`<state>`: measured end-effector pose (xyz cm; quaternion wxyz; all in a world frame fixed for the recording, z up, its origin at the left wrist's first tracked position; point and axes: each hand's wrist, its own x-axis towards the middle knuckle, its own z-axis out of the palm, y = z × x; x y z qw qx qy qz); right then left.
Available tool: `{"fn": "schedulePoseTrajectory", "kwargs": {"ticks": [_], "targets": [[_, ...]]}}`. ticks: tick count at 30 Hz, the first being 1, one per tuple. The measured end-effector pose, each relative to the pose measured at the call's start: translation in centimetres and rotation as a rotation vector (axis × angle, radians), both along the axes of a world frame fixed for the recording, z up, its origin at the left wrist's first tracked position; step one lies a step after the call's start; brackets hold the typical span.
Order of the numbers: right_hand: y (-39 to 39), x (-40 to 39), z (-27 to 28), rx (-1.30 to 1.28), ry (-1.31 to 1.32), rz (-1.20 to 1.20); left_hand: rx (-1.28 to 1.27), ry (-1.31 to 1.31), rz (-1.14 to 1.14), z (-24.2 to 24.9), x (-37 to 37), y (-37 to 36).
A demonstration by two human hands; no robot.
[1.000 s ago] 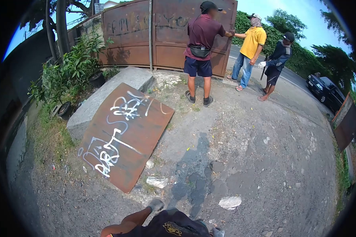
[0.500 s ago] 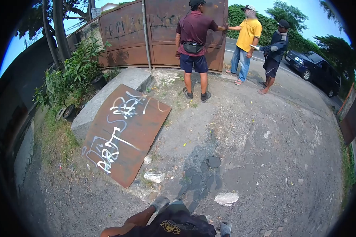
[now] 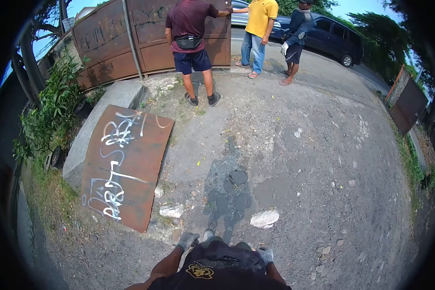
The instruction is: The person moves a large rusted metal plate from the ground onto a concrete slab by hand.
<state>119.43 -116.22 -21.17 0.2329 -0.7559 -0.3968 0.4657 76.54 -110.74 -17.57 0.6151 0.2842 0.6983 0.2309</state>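
My left hand, in a grey-white work glove, hangs beside my left thigh, its fingers loosely extended and nothing seen in them. On the other side my right hand, gloved the same way, is by my right hip; its fingers look loose and hold nothing visible. My dark shirt with a yellow emblem fills the bottom centre. Ahead of my left hand lies a rusty metal sheet with white graffiti, leaning on a concrete block. White stones lie on the ground near my feet.
A person in a maroon shirt stands before a rusty gate, an arm stretched toward a person in yellow. A third person in dark clothes stands to the right. Behind are a dark car and a silver vehicle. Plants grow at left.
My view has turned right and tilted down, so the scene sits further left. My right hand shows more fully. The dark-clothed person's forearm has lowered, and a silver vehicle has come into view.
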Motion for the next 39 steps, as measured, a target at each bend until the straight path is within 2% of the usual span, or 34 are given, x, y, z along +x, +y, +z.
{"fn": "schedulePoseTrajectory", "kwargs": {"ticks": [1, 3, 5, 6, 9, 12, 15, 18, 21, 27, 33, 36, 39], "targets": [[0.2, -0.1, 0.6, -0.024, 0.021, -0.013, -0.013, -0.079, 0.079, 1.3, 0.6, 0.3], [0.3, -0.2, 1.4, 0.016, -0.033, 0.022, 0.014, -0.079, 0.091, 2.4, 0.8, 0.5], [0.9, 0.4, 0.3, 0.016, -0.049, 0.075, 0.023, -0.113, 0.102, 2.0, 0.8, 0.5], [0.8, 0.8, 0.1, 0.111, -0.06, 0.199, 0.016, -0.095, 0.105, 1.6, 0.7, 0.2], [1.3, 0.3, 0.3, 0.064, -0.056, 0.104, 0.01, -0.044, 0.077, -0.2, 0.2, -1.0], [1.6, 0.6, 1.3, 0.032, -0.079, 0.238, 0.08, -0.018, 0.102, -1.1, 0.3, -2.6], [1.3, 0.2, 1.2, 0.007, -0.113, 0.205, 0.097, 0.059, 0.09, -0.8, 0.7, -3.6], [0.6, 0.4, -0.3, 0.105, -0.077, 0.163, 0.075, 0.125, -0.012, -1.4, 0.6, -3.9], [0.8, 1.1, 0.5, -0.006, -0.088, 0.226, 0.089, 0.177, -0.024, -1.4, 1.2, -4.2], [0.1, 2.0, -0.8, 0.057, -0.033, 0.113, 0.149, 0.253, -0.086, -1.2, 2.2, -4.4], [-0.1, 3.7, 0.4, -0.036, 0.062, 0.136, 0.12, 0.203, -0.021, 0.0, 3.9, -4.8], [-0.9, 3.8, 0.7, 0.111, 0.049, 0.112, 0.128, 0.208, 0.027, 0.4, 4.7, -4.8], [-1.3, 3.9, 0.5, 0.058, 0.025, 0.052, 0.135, 0.157, 0.038, -0.8, 4.6, -5.0]]}}
